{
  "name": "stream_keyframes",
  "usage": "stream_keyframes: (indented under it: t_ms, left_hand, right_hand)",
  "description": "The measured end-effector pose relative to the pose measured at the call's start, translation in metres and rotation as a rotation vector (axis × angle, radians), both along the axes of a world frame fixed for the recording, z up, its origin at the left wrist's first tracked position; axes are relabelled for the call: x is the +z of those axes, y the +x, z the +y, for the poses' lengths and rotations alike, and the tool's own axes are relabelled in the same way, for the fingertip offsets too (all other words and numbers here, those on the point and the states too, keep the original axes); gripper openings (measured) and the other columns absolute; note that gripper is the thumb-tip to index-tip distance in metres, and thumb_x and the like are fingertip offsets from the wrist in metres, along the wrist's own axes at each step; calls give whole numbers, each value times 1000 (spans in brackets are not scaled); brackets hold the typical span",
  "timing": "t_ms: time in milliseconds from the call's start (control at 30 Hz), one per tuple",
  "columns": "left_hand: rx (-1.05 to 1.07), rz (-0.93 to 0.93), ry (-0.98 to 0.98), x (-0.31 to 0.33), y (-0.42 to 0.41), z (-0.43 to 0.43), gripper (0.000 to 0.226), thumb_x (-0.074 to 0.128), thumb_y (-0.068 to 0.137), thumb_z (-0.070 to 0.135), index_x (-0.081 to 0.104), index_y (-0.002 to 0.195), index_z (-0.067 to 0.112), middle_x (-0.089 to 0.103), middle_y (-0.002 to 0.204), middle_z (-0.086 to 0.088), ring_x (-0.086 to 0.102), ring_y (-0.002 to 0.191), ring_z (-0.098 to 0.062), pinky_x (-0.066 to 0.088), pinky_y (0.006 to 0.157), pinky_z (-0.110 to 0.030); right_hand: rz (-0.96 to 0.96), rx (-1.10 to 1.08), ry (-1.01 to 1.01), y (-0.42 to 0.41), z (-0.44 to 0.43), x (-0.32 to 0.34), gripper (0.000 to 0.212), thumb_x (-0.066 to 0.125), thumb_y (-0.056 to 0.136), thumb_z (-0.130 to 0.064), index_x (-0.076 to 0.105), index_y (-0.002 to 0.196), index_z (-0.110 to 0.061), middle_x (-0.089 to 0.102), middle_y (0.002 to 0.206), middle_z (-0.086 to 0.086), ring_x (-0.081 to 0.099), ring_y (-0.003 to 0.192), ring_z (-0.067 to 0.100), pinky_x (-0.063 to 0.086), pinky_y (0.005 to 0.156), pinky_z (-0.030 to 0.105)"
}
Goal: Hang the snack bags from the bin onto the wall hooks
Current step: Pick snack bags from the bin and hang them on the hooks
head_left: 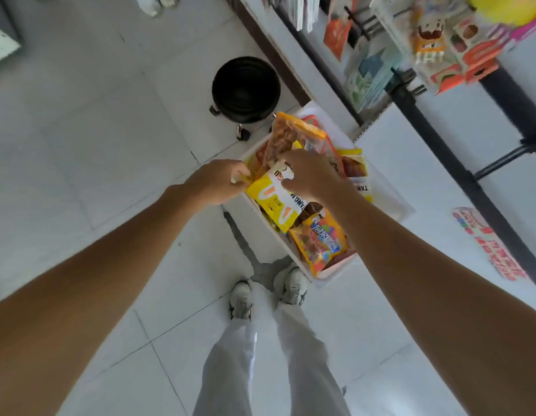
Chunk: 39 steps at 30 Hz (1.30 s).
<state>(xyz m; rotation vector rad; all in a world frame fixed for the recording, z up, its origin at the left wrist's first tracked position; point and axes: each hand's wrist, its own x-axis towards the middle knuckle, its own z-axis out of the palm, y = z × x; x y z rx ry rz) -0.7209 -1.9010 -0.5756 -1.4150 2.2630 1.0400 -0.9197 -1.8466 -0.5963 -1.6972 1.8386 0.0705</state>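
Head view, looking straight down. White bin (293, 257) sits on the tiled floor (95, 121) against the foot of the wall, full of snack bags. Both arms reach down to it.

Left hand (218, 183) has its fingers curled, pinching the left corner of a yellow bag (275, 201) with white and orange print. Right hand (310, 175) grips the same bag at its top edge, fingers curled over it. The yellow bag is lifted a little and tilted over the bin's near-left rim, between the two hands.

An orange-topped bag (286, 138) of brown snacks stands up out of the bin just behind the right hand; cannot tell whether that hand touches it. A colourful bag (320, 243) lies flat at the near end of the bin. More yellow packs lie at the far side, partly hidden by the right arm.

Black hooks (409, 82) stick out from the wall top right, with hanging bags (371, 70) on them, blurred. Black stool (245, 88) on wheels stands on the floor just beyond the bin. The person's pale shoes (241, 298) are next to the bin's near corner.
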Motion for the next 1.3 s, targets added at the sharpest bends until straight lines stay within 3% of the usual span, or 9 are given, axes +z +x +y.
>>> stream_keyframes:
  t_ms: [133, 333, 567, 700, 767, 867, 1000, 1133, 1300]
  left_hand:
    - [50, 86, -63, -30, 12, -1, 27, 60, 91, 20, 62, 119, 20, 62, 112, 0, 62, 97, -16, 51, 84, -37]
    - [117, 149, -25, -44, 23, 3, 29, 58, 91, 15, 63, 120, 21, 62, 110, 5, 61, 100, -14, 44, 80, -24]
    - [92, 162, -24, -20, 20, 9, 31, 57, 95, 15, 60, 125, 20, 58, 117, 2, 58, 98, -13, 44, 81, -25]
    - [51, 160, -26, 4, 10, 14, 32, 57, 93, 14, 61, 125, 19, 59, 123, -5, 60, 106, -19, 49, 90, -35]
    - [30, 166, -35, 19, 0, 16, 33, 58, 92, 13, 62, 125, 17, 60, 123, -7, 61, 106, -20, 48, 92, -36]
    - [11, 185, -46, 42, -15, 18, 33, 60, 91, 14, 63, 124, 16, 62, 119, -7, 62, 103, -20, 48, 89, -34]
    - [-10, 234, -78, 76, -34, 20, 35, 60, 89, 14, 61, 124, 17, 63, 124, -7, 60, 115, -19, 52, 90, -38]
    - [-42, 263, -158, 117, -44, 20, 40, 63, 90, 15, 57, 129, 17, 59, 128, -5, 57, 118, -17, 48, 88, -29]
    - [-79, 296, -251, 177, -51, 19, 53, 61, 93, 16, 43, 143, 15, 50, 139, -7, 49, 126, -21, 36, 90, -24]
  right_hand:
    - [-2, 152, -87, 21, -13, -28, 49, 69, 84, -32, 54, 130, -24, 48, 134, 7, 36, 131, 29, 39, 104, 45]
    - [9, 171, -196, 31, -12, -43, 25, 71, 83, -36, 68, 107, -31, 39, 137, 4, 28, 136, 27, 28, 111, 46]
    - [19, 136, -181, 12, -7, -19, 22, 64, 90, -35, 65, 112, -29, 63, 113, 1, 48, 120, 30, 34, 103, 43]
    - [-2, 53, -181, -3, 2, 10, 24, 62, 92, -32, 63, 116, -30, 62, 118, 6, 46, 123, 33, 42, 100, 44]
    - [-25, 28, -191, -12, 8, 29, 29, 59, 94, -27, 60, 123, -28, 63, 112, 5, 55, 114, 30, 47, 89, 38]
    - [-61, -13, -179, -28, 20, 55, 25, 53, 97, -19, 58, 122, -16, 61, 98, 4, 59, 101, 31, 38, 72, 31]
    - [-102, -75, -201, -45, 39, 86, 38, 52, 99, -22, 51, 137, -18, 67, 109, 11, 61, 102, 32, 47, 82, 37]
    - [-207, -142, -223, -56, 51, 123, 5, 53, 98, -23, 54, 103, -21, 62, 95, 4, 61, 94, 30, 43, 74, 33]
    - [-236, -167, -327, -68, 63, 187, 9, 54, 98, -20, 56, 94, -12, 60, 90, 0, 57, 87, 22, 37, 70, 29]
